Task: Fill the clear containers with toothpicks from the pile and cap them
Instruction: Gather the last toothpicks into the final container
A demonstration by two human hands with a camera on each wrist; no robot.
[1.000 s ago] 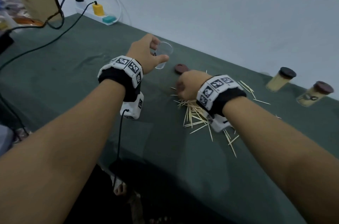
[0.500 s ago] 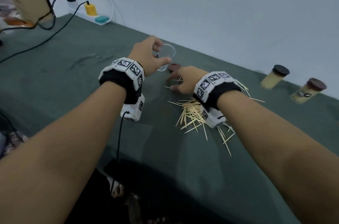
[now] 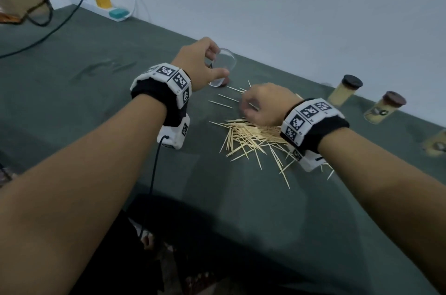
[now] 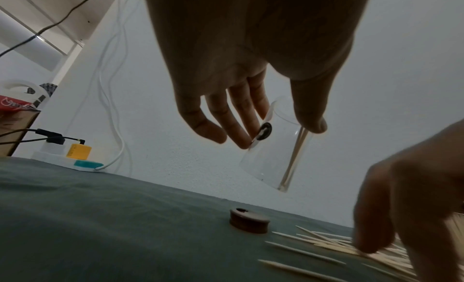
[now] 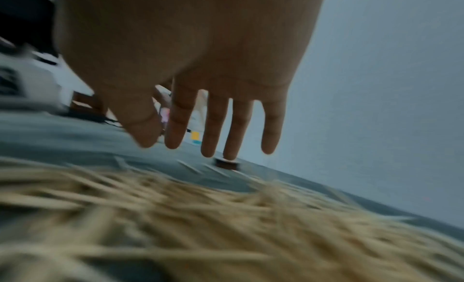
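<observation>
My left hand [image 3: 216, 64] holds a clear container [image 3: 225, 63] tilted above the green table, thumb on one side and fingers on the other [image 4: 276, 134]. A few toothpicks [image 4: 295, 155] lean inside the clear container [image 4: 271, 167]. Its brown cap [image 4: 248, 223] lies on the cloth below, mostly hidden behind the container in the head view. My right hand [image 3: 246, 107] hovers over the far edge of the toothpick pile [image 3: 253, 136]. Its fingers [image 5: 208, 139] hang fairly straight over the blurred pile [image 5: 226, 217], and I see nothing held in them.
Two filled, capped containers [image 3: 345, 89] [image 3: 383, 107] lie at the back right, with another [image 3: 435, 144] at the right edge. A power strip [image 3: 106, 8] with plugs and cables sits at the back left. Loose toothpicks [image 3: 224, 99] lie between pile and cap.
Half a second ago my right hand reached forward with spread fingers near the cap; it has drawn back over the pile's edge. My left hand keeps holding the container in much the same place.
</observation>
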